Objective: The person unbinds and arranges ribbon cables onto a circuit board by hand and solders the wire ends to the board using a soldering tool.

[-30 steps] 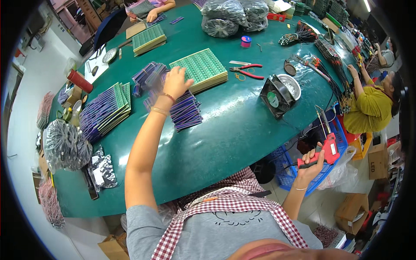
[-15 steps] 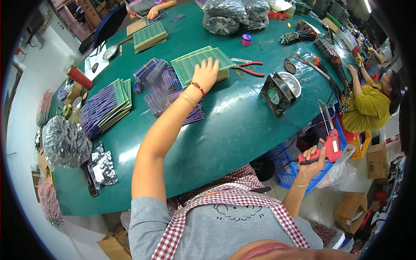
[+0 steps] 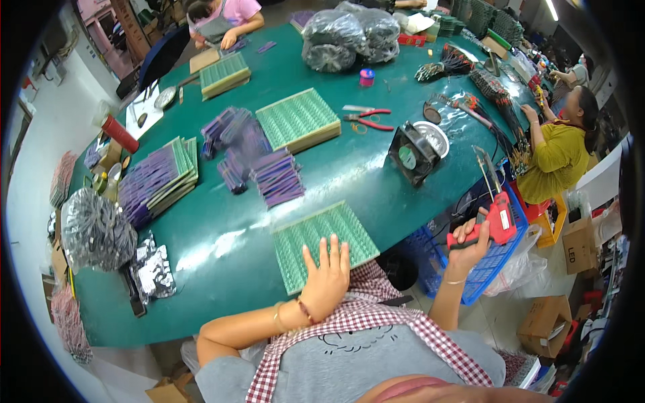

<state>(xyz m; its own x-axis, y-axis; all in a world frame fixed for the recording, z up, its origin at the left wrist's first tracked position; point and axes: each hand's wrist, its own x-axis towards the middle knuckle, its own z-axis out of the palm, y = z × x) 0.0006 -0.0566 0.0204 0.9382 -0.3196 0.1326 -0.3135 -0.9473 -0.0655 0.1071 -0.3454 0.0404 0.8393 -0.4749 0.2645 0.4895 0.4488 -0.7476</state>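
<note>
My left hand lies flat, fingers spread, on a green ribbed tray at the near edge of the green table. Out past the table's right edge my right hand grips a red glue gun, held over a blue basket. Farther out on the table sits a stack of the same green trays, with piles of purple strips beside it.
A small black fan, a metal bowl and red pliers lie right of centre. Trays loaded with purple strips and silver bags sit left. A person in yellow works at right, another at the far end.
My left hand reached to the far tray stack, then drew one green tray back to the near edge. My right hand stayed put with the glue gun.
</note>
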